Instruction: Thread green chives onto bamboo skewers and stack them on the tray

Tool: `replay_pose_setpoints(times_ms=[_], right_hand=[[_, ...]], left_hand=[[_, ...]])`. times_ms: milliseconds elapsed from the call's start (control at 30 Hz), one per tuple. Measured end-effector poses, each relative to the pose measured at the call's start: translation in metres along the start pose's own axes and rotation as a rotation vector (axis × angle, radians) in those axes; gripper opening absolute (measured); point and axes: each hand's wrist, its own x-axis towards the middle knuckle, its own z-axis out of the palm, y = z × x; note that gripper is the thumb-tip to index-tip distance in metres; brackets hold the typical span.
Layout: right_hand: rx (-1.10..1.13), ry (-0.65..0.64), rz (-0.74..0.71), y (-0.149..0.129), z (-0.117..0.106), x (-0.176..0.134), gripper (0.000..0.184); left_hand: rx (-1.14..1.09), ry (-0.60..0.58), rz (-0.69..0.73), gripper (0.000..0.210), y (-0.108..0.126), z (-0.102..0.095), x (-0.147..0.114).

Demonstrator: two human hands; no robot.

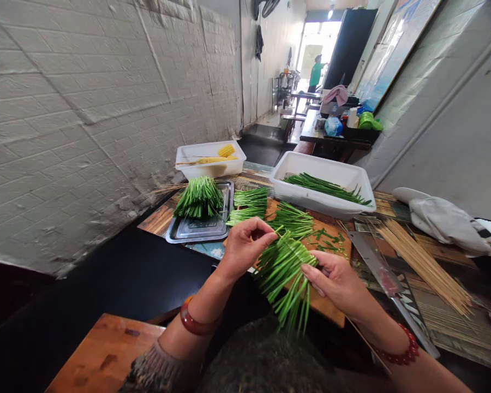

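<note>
A row of cut garlic chives (288,270) hangs between my hands over the front of the wooden cutting board (327,311). My right hand (331,278) is closed on its right side, and a thin skewer (366,344) runs down from below that hand. At the row's upper left, my left hand (249,245) pinches a single green chive stalk (279,230) between thumb and forefinger. Behind the hands, more chive bunches (292,218) and short chive scraps (329,239) lie on the board. The skewer's path through the chives is hidden.
A metal tray (178,232) carries stacked chives (200,196). One white tub (182,172) holds yellow skewered food (216,159); another tub (278,188) holds long chives. At right lie a cleaver (376,267), bamboo skewers (425,267) and a white bag (445,221). A person (316,73) stands far back.
</note>
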Motion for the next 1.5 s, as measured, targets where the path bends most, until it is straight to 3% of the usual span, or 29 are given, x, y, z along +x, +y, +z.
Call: replay_pose_setpoints(times_ms=[667,1000,1333,1500], right_hand=[[0.03,0.002,0.008,0.0,0.002,0.003,0.029],[0.134,-0.037,0.019,0.005,0.006,0.0,0.03],[0.025,-0.046,-0.035,-0.003,0.005,0.005,0.027],[-0.024,-0.036,-0.051,-0.001,0.005,0.008,0.03]], left_hand=[[-0.011,-0.113,0.186,0.018,-0.001,-0.008,0.002],[-0.186,-0.191,-0.032,0.02,0.0,-0.011,-0.003],[-0.364,-0.26,-0.222,0.027,-0.005,-0.01,-0.003],[-0.385,-0.316,-0.227,0.027,-0.009,-0.013,-0.002]])
